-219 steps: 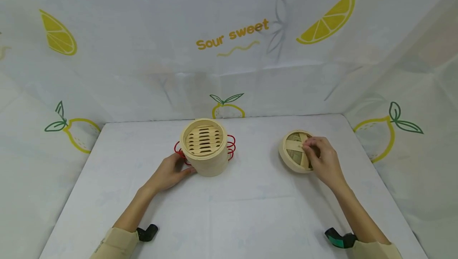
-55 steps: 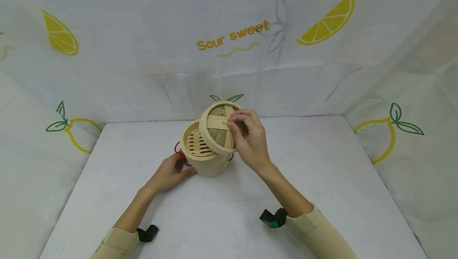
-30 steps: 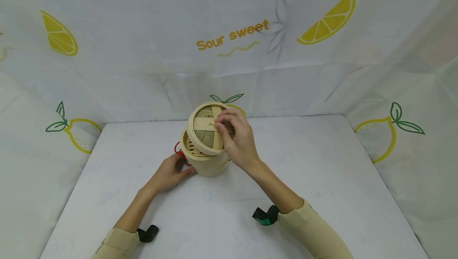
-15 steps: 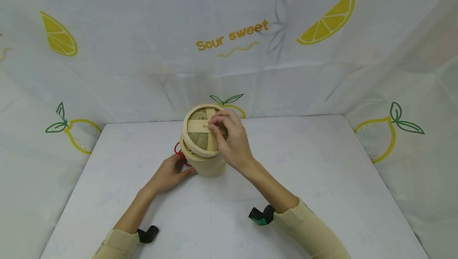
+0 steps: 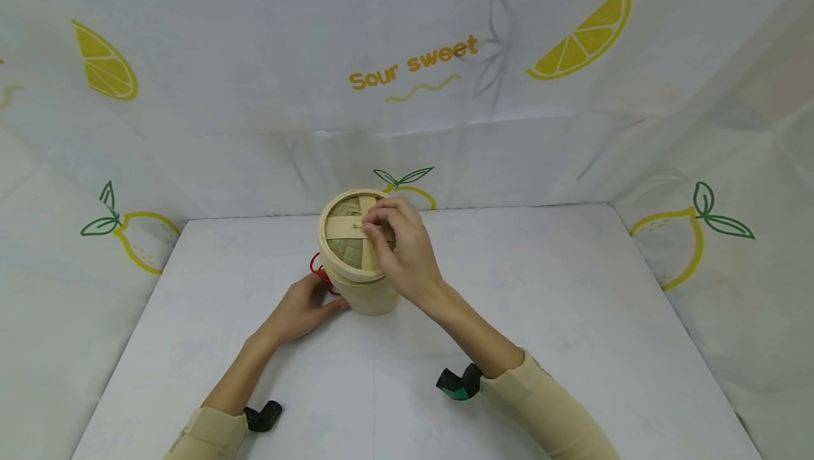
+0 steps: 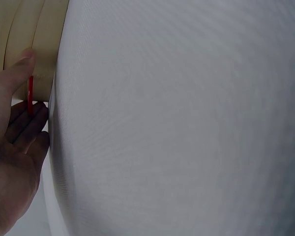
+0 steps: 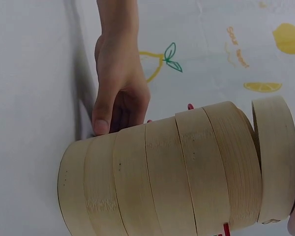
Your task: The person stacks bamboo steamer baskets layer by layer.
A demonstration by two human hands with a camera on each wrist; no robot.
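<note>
A tall stack of bamboo steamer baskets [image 5: 369,297] with red loop handles [image 5: 316,262] stands on the white table. My left hand [image 5: 304,310] holds its lowest part from the left, thumb against the wall and fingers behind in the left wrist view. With finger and thumb, my right hand [image 5: 410,255] pinches the small loop at the middle of the woven steamer lid [image 5: 346,251]. That lid sits over the stack's top, hiding the slatted floor. In the right wrist view the lid [image 7: 275,162] leans slightly, with a wedge-shaped gap along one side of the top basket.
A white cloth covers the table [image 5: 540,290]. Behind and at both sides hang white sheets with lemon prints [image 5: 581,36]. Black camera mounts [image 5: 459,382] stick out from both wrists.
My right hand has brought the lid from the table's right side over to the stack, then left and down onto its top. The left hand has stayed at the base.
</note>
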